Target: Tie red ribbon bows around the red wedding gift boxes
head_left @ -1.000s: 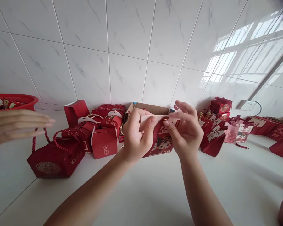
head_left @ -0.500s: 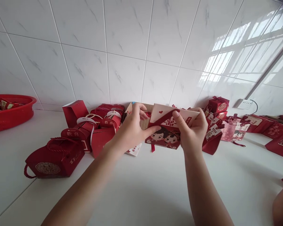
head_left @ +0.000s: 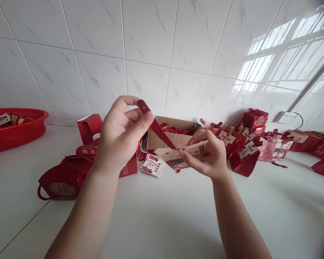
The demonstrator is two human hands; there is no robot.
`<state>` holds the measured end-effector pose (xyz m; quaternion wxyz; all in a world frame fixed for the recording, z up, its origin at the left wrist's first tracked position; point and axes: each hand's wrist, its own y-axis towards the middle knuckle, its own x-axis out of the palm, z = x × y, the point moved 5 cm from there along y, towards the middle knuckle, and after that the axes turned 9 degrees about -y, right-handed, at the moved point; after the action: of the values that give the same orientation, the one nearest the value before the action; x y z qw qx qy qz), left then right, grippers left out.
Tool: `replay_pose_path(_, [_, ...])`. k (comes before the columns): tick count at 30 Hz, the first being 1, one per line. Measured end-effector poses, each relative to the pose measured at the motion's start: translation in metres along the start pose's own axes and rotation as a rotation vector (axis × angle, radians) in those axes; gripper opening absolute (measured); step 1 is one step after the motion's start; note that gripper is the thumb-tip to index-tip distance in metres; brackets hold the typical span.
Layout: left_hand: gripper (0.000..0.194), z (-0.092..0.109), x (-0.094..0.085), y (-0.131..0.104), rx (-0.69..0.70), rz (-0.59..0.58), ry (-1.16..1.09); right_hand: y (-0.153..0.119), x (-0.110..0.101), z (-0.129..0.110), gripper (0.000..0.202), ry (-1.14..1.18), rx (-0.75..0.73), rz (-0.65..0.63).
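My left hand [head_left: 124,133] is raised and closed, pinching a dark red ribbon [head_left: 159,130] between thumb and fingers. From there the ribbon runs taut down to the top of a white and red gift bag [head_left: 175,158] printed with cartoon figures. My right hand [head_left: 207,154] grips this bag at its right side, thumb on the near face and fingers behind. The bag is tilted, its top edge towards me. Just beyond it stands an open cardboard box [head_left: 167,141] with red ribbons inside. On the counter left of the bag lies a printed square card [head_left: 152,165].
Red gift boxes with rope handles [head_left: 63,180] cluster at left, partly behind my left arm. A red plastic basin [head_left: 18,127] holds packets at far left. Red tagged boxes [head_left: 244,154] stand at right, near a power strip [head_left: 286,117] by the tiled wall.
My left hand has moved up and left, drawing the ribbon out from the bag. The bag has tipped in my right hand. The other person's hand at lower right has left the view.
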<state>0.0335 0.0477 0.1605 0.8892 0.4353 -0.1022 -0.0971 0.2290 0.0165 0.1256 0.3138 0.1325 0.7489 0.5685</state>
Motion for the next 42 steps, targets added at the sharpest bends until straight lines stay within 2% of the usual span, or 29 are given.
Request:
replay_pose_path(2, [0.028,0.005,0.003,-0.003,0.072,0.015,0.021,-0.001,0.001,-0.007,0.028,0.011,-0.068,-0.017])
replay_pose_path(3, [0.027,0.007,0.004,-0.004,0.098,0.010,0.044,-0.001,0.001,-0.010,0.028,0.013,-0.090,-0.015])
replay_pose_path(5, [0.014,0.009,0.007,-0.005,0.112,-0.043,0.084,-0.001,0.000,-0.013,0.029,0.009,-0.116,-0.011])
replay_pose_path(6, [0.009,0.009,0.009,-0.005,0.101,-0.096,0.090,-0.001,-0.001,-0.014,0.029,0.005,-0.126,-0.008])
replay_pose_path(10, [0.021,0.005,0.019,-0.009,0.047,-0.375,0.063,-0.001,-0.005,-0.016,0.029,0.001,-0.145,0.018])
replay_pose_path(12, [0.022,0.003,0.023,-0.012,0.079,-0.453,0.141,-0.001,-0.007,-0.016,0.030,0.013,-0.144,0.023])
replay_pose_path(15, [0.019,0.001,0.027,-0.013,0.193,-0.451,0.322,-0.001,-0.007,-0.017,0.030,0.009,-0.138,0.021])
replay_pose_path(17, [0.015,-0.001,0.030,-0.013,0.213,-0.420,0.353,-0.001,-0.008,-0.017,0.030,-0.008,-0.135,0.024])
replay_pose_path(23, [0.015,-0.007,0.036,-0.013,-0.004,-0.337,0.251,0.001,-0.013,-0.015,0.028,-0.032,-0.134,0.053])
replay_pose_path(26, [0.015,-0.008,0.039,-0.014,-0.057,-0.331,0.232,0.002,-0.014,-0.013,0.028,-0.037,-0.130,0.055])
replay_pose_path(36, [0.017,-0.007,0.040,-0.016,-0.037,-0.387,0.211,0.002,-0.014,-0.012,0.028,-0.052,-0.121,0.073])
replay_pose_path(42, [0.027,-0.002,0.043,-0.020,-0.001,-0.527,0.141,0.000,-0.017,-0.010,0.027,-0.062,-0.095,0.081])
